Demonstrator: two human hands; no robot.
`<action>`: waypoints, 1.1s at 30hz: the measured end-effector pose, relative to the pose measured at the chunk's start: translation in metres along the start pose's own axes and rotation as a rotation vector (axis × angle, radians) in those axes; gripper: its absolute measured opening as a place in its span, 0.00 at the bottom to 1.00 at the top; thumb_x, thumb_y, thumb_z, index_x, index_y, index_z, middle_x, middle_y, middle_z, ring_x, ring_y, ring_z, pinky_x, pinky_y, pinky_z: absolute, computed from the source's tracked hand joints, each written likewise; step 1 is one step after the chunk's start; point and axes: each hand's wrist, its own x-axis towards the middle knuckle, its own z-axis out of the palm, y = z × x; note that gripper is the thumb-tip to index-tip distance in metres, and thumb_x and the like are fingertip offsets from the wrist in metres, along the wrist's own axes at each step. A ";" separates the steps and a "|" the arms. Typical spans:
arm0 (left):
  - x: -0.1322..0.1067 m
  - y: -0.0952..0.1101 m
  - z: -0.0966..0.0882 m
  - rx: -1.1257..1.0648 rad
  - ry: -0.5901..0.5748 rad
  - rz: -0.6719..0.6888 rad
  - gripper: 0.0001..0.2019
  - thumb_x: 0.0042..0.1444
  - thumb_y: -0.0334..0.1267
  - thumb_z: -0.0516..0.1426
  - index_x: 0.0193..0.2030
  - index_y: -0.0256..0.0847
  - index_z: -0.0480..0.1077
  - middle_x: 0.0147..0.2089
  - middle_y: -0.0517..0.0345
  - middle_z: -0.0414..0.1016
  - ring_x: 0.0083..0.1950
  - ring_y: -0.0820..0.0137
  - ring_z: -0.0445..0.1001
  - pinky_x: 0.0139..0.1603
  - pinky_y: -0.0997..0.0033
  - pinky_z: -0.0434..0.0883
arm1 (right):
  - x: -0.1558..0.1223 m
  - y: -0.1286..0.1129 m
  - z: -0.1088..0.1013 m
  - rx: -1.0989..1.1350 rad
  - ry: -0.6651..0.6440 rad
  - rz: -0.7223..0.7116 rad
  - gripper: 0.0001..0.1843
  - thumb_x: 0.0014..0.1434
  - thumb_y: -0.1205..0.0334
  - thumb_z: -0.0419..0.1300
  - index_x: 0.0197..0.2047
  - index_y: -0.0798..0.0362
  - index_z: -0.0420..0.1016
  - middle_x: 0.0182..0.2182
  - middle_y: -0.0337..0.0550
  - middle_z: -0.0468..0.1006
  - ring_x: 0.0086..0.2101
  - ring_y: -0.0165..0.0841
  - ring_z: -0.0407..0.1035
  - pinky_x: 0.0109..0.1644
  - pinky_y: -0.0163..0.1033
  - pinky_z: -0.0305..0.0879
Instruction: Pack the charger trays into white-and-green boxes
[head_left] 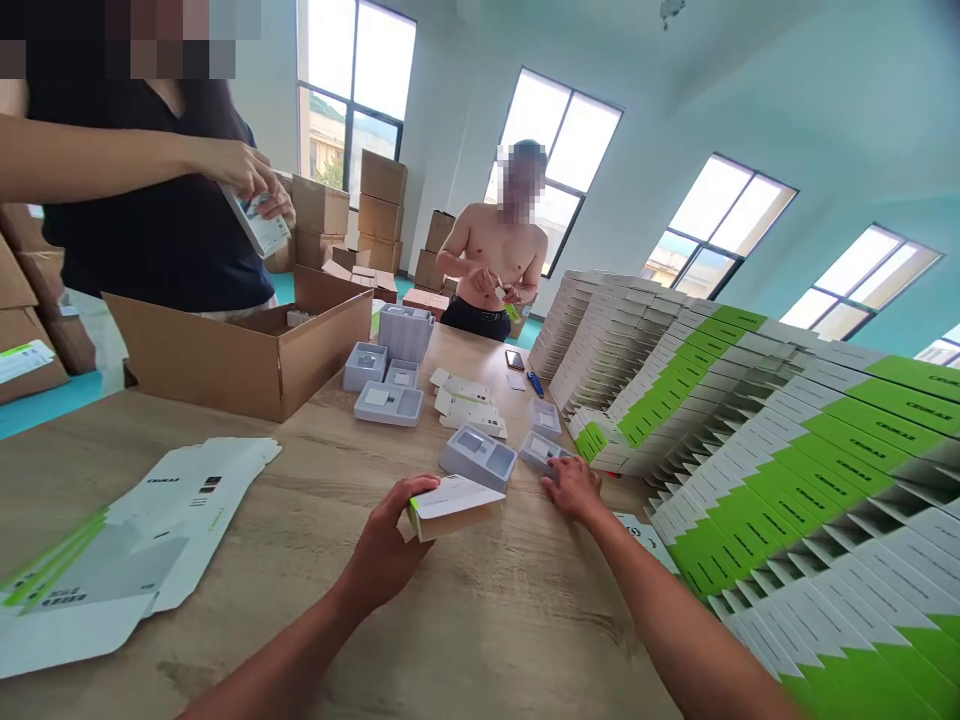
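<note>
Two bare hands of mine, left hand (pixel 386 540), right hand (pixel 574 490); one white-and-green cardboard box (pixel 454 505); six loose grey plastic trays (pixel 478 457); one open brown cardboard carton (pixel 300 350); two co-workers (pixel 495 250).

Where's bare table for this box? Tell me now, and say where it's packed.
The wooden table is bare between your forearms, below the left hand with its white box and the right hand, and left of that box, up to the flat printed carton blank. It's crowded ahead among the grey trays and rightward along the stacked green-and-white cartons.
</note>
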 end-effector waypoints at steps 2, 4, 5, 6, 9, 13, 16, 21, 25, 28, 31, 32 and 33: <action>0.000 0.003 0.001 -0.005 -0.010 0.012 0.21 0.54 0.29 0.63 0.55 0.46 0.71 0.57 0.48 0.79 0.59 0.57 0.78 0.61 0.56 0.75 | -0.028 0.011 0.007 -0.058 -0.006 -0.017 0.12 0.64 0.59 0.63 0.51 0.48 0.78 0.72 0.51 0.58 0.74 0.55 0.39 0.71 0.66 0.45; 0.000 0.006 0.002 -0.012 -0.028 0.024 0.20 0.54 0.30 0.64 0.54 0.46 0.72 0.56 0.47 0.79 0.59 0.57 0.78 0.61 0.56 0.75 | -0.065 0.023 0.013 -0.078 -0.041 -0.049 0.09 0.64 0.56 0.62 0.45 0.48 0.78 0.74 0.50 0.55 0.74 0.54 0.42 0.70 0.63 0.51; -0.001 0.007 0.003 -0.015 -0.040 0.029 0.20 0.54 0.30 0.64 0.54 0.45 0.72 0.56 0.47 0.79 0.59 0.57 0.78 0.61 0.56 0.75 | -0.087 0.028 0.015 -0.078 -0.070 -0.070 0.08 0.64 0.55 0.61 0.44 0.47 0.78 0.73 0.50 0.56 0.73 0.51 0.45 0.70 0.59 0.55; -0.001 0.009 0.003 -0.017 -0.052 0.034 0.20 0.54 0.30 0.64 0.54 0.45 0.72 0.56 0.47 0.79 0.59 0.57 0.78 0.61 0.55 0.74 | -0.109 0.033 0.018 -0.069 -0.097 -0.095 0.09 0.64 0.54 0.60 0.43 0.47 0.78 0.72 0.51 0.59 0.72 0.48 0.50 0.69 0.54 0.58; -0.003 0.012 0.004 -0.012 -0.083 0.045 0.20 0.55 0.30 0.63 0.54 0.45 0.72 0.57 0.46 0.79 0.60 0.56 0.77 0.63 0.53 0.73 | -0.180 0.040 0.021 0.007 -0.123 -0.179 0.12 0.59 0.54 0.63 0.46 0.46 0.78 0.71 0.54 0.62 0.70 0.47 0.58 0.68 0.52 0.61; -0.006 0.012 0.006 0.008 -0.104 0.065 0.21 0.55 0.29 0.62 0.55 0.45 0.72 0.57 0.46 0.79 0.61 0.57 0.76 0.64 0.51 0.72 | -0.253 0.019 0.000 0.234 -0.164 -0.331 0.19 0.47 0.66 0.65 0.45 0.44 0.77 0.72 0.51 0.63 0.69 0.52 0.60 0.68 0.58 0.62; -0.012 0.013 0.010 0.028 -0.129 0.091 0.21 0.54 0.27 0.61 0.55 0.45 0.73 0.57 0.46 0.79 0.61 0.57 0.76 0.64 0.50 0.72 | -0.277 -0.013 -0.037 0.361 -0.154 -0.427 0.24 0.46 0.68 0.66 0.47 0.41 0.76 0.70 0.47 0.67 0.65 0.49 0.66 0.65 0.51 0.66; -0.024 0.021 0.016 0.059 -0.186 0.149 0.21 0.53 0.26 0.61 0.53 0.46 0.76 0.57 0.47 0.80 0.61 0.56 0.76 0.63 0.50 0.73 | -0.275 -0.060 -0.079 0.354 -0.052 -0.439 0.14 0.50 0.66 0.67 0.42 0.44 0.77 0.60 0.45 0.75 0.52 0.44 0.75 0.56 0.44 0.71; -0.027 0.023 0.017 0.071 -0.189 0.159 0.18 0.54 0.28 0.62 0.51 0.48 0.78 0.58 0.48 0.81 0.63 0.54 0.75 0.67 0.46 0.69 | -0.263 -0.082 -0.070 0.348 0.056 -0.370 0.12 0.49 0.68 0.66 0.38 0.47 0.71 0.46 0.44 0.75 0.39 0.37 0.75 0.45 0.40 0.73; -0.028 0.029 0.019 0.041 -0.210 0.122 0.16 0.54 0.31 0.63 0.49 0.47 0.79 0.57 0.48 0.81 0.63 0.53 0.74 0.69 0.44 0.67 | -0.254 -0.092 -0.060 0.419 0.221 -0.362 0.18 0.50 0.60 0.71 0.42 0.48 0.69 0.49 0.47 0.72 0.46 0.43 0.73 0.51 0.47 0.74; -0.031 0.049 0.019 -0.024 -0.274 0.038 0.14 0.58 0.35 0.63 0.51 0.46 0.78 0.57 0.48 0.81 0.60 0.54 0.77 0.64 0.48 0.73 | -0.251 -0.087 -0.055 0.636 0.550 -0.461 0.21 0.60 0.51 0.68 0.52 0.46 0.68 0.61 0.52 0.67 0.63 0.49 0.63 0.65 0.58 0.64; -0.033 0.059 0.018 -0.046 -0.307 0.010 0.14 0.60 0.37 0.62 0.54 0.46 0.77 0.55 0.48 0.82 0.57 0.56 0.79 0.60 0.51 0.77 | -0.252 -0.082 -0.054 0.723 0.610 -0.498 0.22 0.62 0.51 0.66 0.56 0.45 0.66 0.64 0.52 0.65 0.66 0.49 0.59 0.68 0.59 0.60; -0.037 0.069 0.017 -0.084 -0.353 -0.025 0.15 0.63 0.39 0.61 0.56 0.45 0.75 0.54 0.49 0.83 0.54 0.57 0.81 0.55 0.54 0.80 | -0.255 -0.075 -0.051 0.797 0.605 -0.525 0.25 0.63 0.51 0.66 0.59 0.44 0.65 0.66 0.52 0.63 0.68 0.49 0.58 0.69 0.60 0.58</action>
